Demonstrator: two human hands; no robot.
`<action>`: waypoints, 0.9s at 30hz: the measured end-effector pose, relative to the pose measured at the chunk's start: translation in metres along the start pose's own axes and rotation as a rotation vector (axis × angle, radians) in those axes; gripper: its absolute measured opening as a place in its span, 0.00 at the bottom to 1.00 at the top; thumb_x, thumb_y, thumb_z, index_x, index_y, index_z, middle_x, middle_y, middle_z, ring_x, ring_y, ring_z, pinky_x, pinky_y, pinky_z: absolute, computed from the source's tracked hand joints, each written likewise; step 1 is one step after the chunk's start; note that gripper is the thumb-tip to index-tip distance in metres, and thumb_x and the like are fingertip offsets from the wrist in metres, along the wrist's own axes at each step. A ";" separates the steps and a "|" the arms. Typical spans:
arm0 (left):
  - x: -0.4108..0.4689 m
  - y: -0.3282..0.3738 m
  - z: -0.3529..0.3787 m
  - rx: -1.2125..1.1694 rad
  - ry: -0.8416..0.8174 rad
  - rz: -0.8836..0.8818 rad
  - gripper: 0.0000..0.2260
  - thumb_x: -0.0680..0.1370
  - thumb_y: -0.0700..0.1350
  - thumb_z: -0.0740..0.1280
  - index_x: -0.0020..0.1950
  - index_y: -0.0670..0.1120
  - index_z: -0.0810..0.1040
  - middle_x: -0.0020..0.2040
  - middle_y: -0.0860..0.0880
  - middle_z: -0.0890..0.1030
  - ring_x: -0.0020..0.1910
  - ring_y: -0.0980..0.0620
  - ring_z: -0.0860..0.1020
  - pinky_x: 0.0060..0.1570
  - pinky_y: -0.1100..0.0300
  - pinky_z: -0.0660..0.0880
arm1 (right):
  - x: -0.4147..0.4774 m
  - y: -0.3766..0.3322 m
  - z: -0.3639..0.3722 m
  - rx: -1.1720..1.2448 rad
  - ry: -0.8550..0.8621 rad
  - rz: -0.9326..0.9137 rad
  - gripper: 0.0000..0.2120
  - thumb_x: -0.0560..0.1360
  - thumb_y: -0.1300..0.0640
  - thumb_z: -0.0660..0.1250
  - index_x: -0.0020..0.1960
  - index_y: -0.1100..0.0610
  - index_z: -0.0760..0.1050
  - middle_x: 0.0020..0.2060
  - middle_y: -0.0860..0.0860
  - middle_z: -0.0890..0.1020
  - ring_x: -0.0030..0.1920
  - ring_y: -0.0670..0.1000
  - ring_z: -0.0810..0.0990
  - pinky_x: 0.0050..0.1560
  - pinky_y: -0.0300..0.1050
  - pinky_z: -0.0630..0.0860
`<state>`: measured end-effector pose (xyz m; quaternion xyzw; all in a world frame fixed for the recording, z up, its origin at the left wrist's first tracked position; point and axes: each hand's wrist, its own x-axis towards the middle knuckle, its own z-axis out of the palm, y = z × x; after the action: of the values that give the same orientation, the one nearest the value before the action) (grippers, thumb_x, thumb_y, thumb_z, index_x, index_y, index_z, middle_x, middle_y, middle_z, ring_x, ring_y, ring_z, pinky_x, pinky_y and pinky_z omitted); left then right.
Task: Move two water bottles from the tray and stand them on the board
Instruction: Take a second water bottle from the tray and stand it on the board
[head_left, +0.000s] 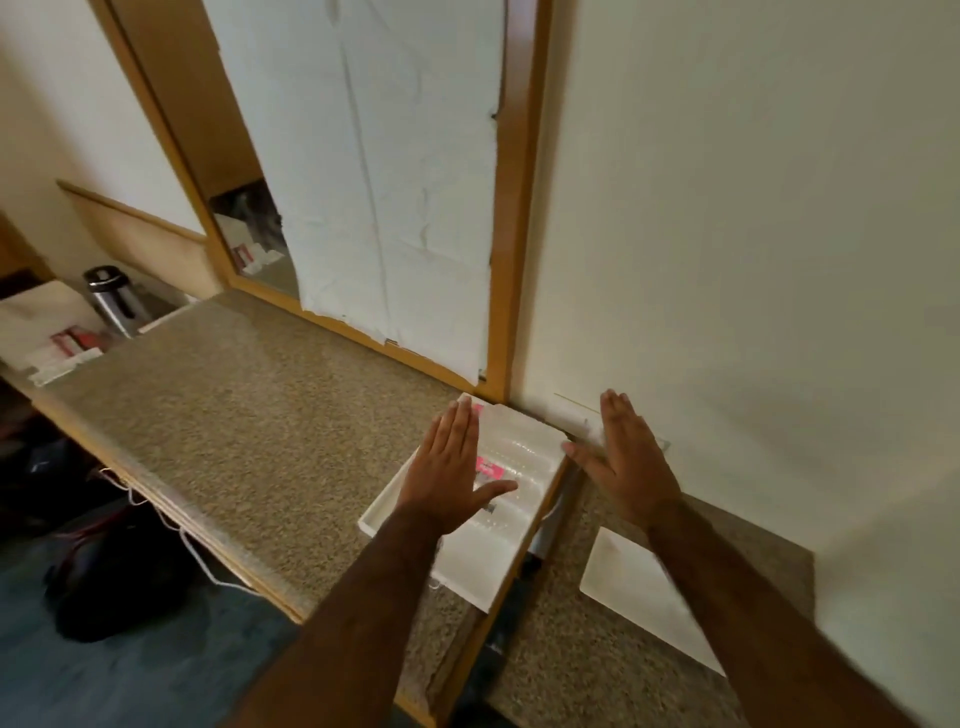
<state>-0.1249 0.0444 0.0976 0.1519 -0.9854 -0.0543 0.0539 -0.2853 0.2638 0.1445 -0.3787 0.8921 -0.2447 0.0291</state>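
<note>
A white tray (475, 587) sits on the speckled counter near its right end. Clear water bottles (511, 457) with pink labels lie flat inside it, partly hidden by my left hand (452, 467), which hovers flat and open over the tray's left part. My right hand (626, 457) is spread open, palm down, just right of the tray near the wall. The white board (631, 587) lies flat on the lower counter section to the right, partly under my right forearm. Neither hand holds anything.
A dark gap (540, 551) splits the two counter sections between tray and board. A paper-covered mirror in a wooden frame (514, 260) stands behind. At the far left are a steel flask (111, 301) and sachets (67, 348). Cords hang off the counter's front edge.
</note>
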 end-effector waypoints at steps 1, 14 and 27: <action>-0.004 -0.010 0.000 -0.015 0.011 -0.032 0.54 0.75 0.80 0.44 0.82 0.38 0.38 0.83 0.39 0.39 0.82 0.43 0.37 0.81 0.46 0.41 | 0.004 -0.007 0.008 -0.011 -0.020 -0.014 0.51 0.72 0.24 0.48 0.82 0.57 0.47 0.82 0.55 0.52 0.82 0.53 0.48 0.81 0.57 0.50; -0.115 -0.094 0.065 -0.109 -0.095 -0.389 0.54 0.76 0.79 0.48 0.82 0.37 0.40 0.83 0.39 0.38 0.82 0.43 0.37 0.81 0.45 0.42 | 0.005 -0.060 0.142 -0.127 -0.310 -0.074 0.49 0.74 0.25 0.54 0.81 0.58 0.49 0.80 0.57 0.60 0.80 0.56 0.57 0.78 0.53 0.58; -0.158 -0.090 0.129 -0.133 -0.290 -0.453 0.55 0.73 0.81 0.43 0.81 0.39 0.33 0.82 0.39 0.33 0.80 0.43 0.32 0.81 0.45 0.37 | 0.007 -0.069 0.189 -0.401 -0.439 -0.065 0.37 0.78 0.51 0.71 0.79 0.60 0.57 0.76 0.60 0.67 0.76 0.58 0.66 0.72 0.48 0.67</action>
<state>0.0349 0.0192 -0.0548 0.3550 -0.9181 -0.1508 -0.0914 -0.1995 0.1399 0.0111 -0.4492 0.8824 0.0231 0.1381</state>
